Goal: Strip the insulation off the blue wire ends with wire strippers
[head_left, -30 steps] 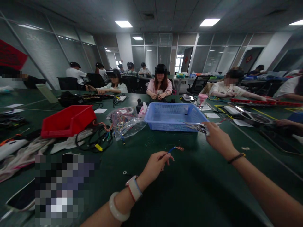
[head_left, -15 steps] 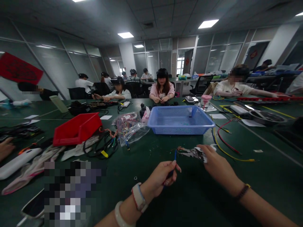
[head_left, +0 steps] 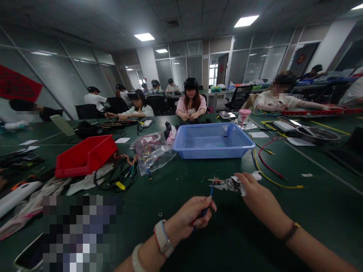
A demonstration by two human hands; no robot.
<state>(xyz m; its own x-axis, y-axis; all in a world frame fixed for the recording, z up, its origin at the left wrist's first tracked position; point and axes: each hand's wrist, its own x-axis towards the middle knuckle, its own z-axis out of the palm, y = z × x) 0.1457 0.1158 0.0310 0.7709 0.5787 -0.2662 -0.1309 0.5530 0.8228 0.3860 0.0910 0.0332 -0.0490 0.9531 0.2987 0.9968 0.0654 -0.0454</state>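
My left hand (head_left: 192, 214) is closed around a thin blue wire (head_left: 211, 191) whose upper end points up past my thumb. That end is at the jaw tips of silver wire strippers (head_left: 229, 185), which have holes along their metal body. My right hand (head_left: 253, 191) grips them from the right, with a white part showing beside the fingers. Something reddish, like copper strands, shows at the jaws; whether the jaws close on the wire is too small to tell. Both hands are above the dark green table (head_left: 227, 234).
A blue plastic basket (head_left: 214, 153) stands just beyond my hands. Left of it are a clear bag of wires (head_left: 151, 151), a red bin (head_left: 85, 156) and black cables (head_left: 113, 185). Yellow and red wires (head_left: 272, 179) lie right. Several people sit across the table.
The strippers' jaws now sit at the blue wire's upper end, where copper strands stood out plainly before. The hands have shifted slightly; the whole view has moved a little.
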